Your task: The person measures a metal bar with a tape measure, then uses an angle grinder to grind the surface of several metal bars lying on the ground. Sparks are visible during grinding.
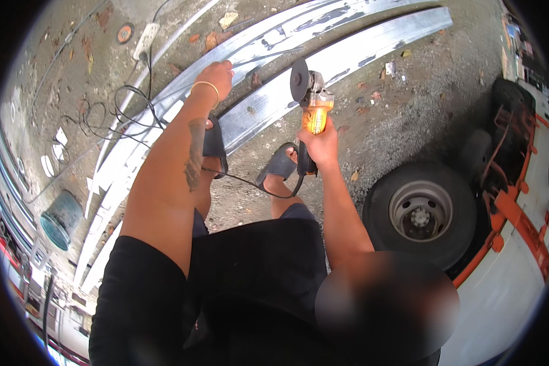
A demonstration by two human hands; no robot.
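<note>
My right hand [321,145] is wrapped round the orange-and-black body of an angle grinder [315,119]. It is upright, with its dark disc [298,80] at the top, above the nearer long silvery metal beam [259,117]. A black cord [244,180] trails from its lower end to the left. Out to the left, my left hand [218,78] is over the farther metal beam [274,36] with fingers curled. What those fingers hold, if anything, is hidden; a thin dark line runs right from them along the metal.
My sandalled feet [274,166] stand on rough ground by the nearer beam. Tangled black cable [123,119] and a white power strip [146,41] lie left, near a loose disc [125,33]. A teal bucket [63,221] stands lower left. A vehicle's large wheel [419,210] is close at right.
</note>
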